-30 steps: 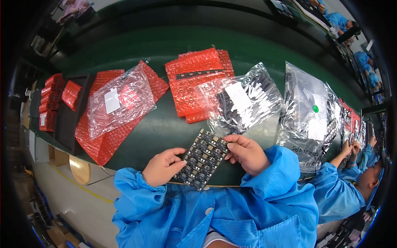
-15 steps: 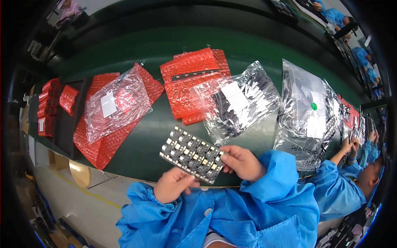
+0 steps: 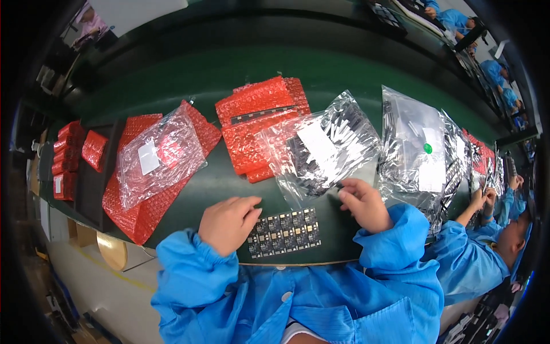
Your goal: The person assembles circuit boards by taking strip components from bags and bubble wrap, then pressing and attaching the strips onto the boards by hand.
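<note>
A dark circuit board panel (image 3: 285, 234) with rows of pale components lies flat on the green table. My left hand (image 3: 228, 222) rests just left of it, fingers stretched out and nothing in them. To the right and a little farther off, my right hand (image 3: 365, 205) has thumb and forefinger drawn together at the lower edge of a clear plastic bag (image 3: 329, 146). That bag holds many dark and white strips under a white label. Something small and dark shows at the right fingertips; its kind is too small to make out.
Red bubble-wrap pouches (image 3: 255, 132) lie behind the bag. A clear bubble bag (image 3: 163, 153) sits on red wrap to the left, beside a dark tray (image 3: 91, 192). Another filled plastic bag (image 3: 412, 137) is at right. A co-worker in blue (image 3: 467, 252) works close on the right.
The circuit board panel has gone from both hands down onto the table. My left hand has let go, and my right hand has moved away to the bag's edge.
</note>
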`<state>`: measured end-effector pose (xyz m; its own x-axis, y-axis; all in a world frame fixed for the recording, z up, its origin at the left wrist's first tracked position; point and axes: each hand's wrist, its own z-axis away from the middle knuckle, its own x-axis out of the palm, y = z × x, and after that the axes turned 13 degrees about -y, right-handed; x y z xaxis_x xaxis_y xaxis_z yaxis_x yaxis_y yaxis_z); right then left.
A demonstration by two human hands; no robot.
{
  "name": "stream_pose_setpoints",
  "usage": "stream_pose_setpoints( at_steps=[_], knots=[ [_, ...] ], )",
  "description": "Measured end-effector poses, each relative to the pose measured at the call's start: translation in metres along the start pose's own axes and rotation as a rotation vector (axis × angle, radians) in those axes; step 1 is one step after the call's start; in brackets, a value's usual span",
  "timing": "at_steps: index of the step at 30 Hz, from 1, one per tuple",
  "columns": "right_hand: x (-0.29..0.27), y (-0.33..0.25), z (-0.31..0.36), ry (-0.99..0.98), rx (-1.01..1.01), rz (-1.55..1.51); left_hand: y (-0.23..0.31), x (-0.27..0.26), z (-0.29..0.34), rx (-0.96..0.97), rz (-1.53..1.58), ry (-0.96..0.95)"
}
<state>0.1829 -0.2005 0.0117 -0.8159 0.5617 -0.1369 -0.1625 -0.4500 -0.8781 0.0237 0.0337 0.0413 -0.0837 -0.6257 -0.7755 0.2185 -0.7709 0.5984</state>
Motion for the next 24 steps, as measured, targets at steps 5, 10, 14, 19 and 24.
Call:
stream_pose_setpoints(
  at_steps=[5, 10, 14, 19, 24],
  knots=[
    [0.011, -0.01, -0.006, -0.04, 0.125, -0.164, 0.002, 0.009, -0.047, 0.087, -0.35, 0.0],
    [0.02, -0.012, -0.019, -0.068, 0.072, -0.352, 0.008, 0.006, -0.067, 0.059, -0.261, 0.073],
    [0.021, -0.011, -0.027, -0.161, 0.056, -0.339, 0.01, 0.0, -0.082, 0.068, -0.258, 0.1],
    [0.019, -0.013, -0.028, -0.211, 0.074, -0.325, 0.002, -0.006, -0.104, -0.122, 0.19, -0.199],
    [0.021, -0.011, -0.027, -0.21, 0.038, -0.244, 0.005, -0.005, -0.121, -0.105, 0.228, -0.169]
  ],
)
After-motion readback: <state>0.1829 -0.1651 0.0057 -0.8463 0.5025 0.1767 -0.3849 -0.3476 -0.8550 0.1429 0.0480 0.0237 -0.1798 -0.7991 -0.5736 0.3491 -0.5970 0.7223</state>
